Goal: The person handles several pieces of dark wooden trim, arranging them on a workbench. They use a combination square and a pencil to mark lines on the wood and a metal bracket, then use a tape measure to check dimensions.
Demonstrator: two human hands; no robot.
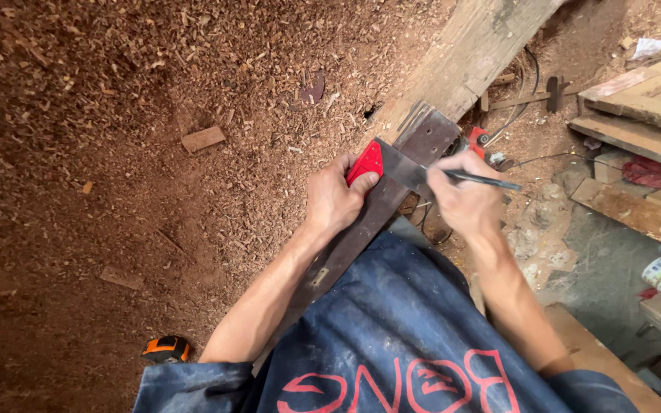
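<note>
1. Head view, left hand [336, 200]: it is closed down over the red handle of a try square [367, 162], thumb on top and fingers wrapped over the far edge, pressing it against the side of a dark plank [380, 200].
2. Head view, right hand [462, 200]: the fingers are pinched tight around a pencil [482, 180], whose long end points off to the right. The tip is hidden under the fingers, so I cannot tell whether it touches the wood; it sits right at the edge of the square's metal blade [403, 170].
3. The plank runs diagonally from the person's lap up to a pale, thick beam [472, 55], and its far end rests on or against that beam. A small metal plate is fixed near its lower end.
4. Handling, as a judgement: the plank looks like hardwood, stiff and fairly heavy, not fragile; it is best held by its long edges near the middle. The square is light and rigid, its blade thin and smooth, so it could slip unless the handle is held firmly to the edge. The pencil is light, with a breakable tip.
5. Around: the floor [78, 115] is thick with reddish wood shavings, with a small wood offcut [203, 138] on it. An orange tape measure [166, 349] lies near the left elbow, and stacked boards [644, 99] lie to the right.
</note>
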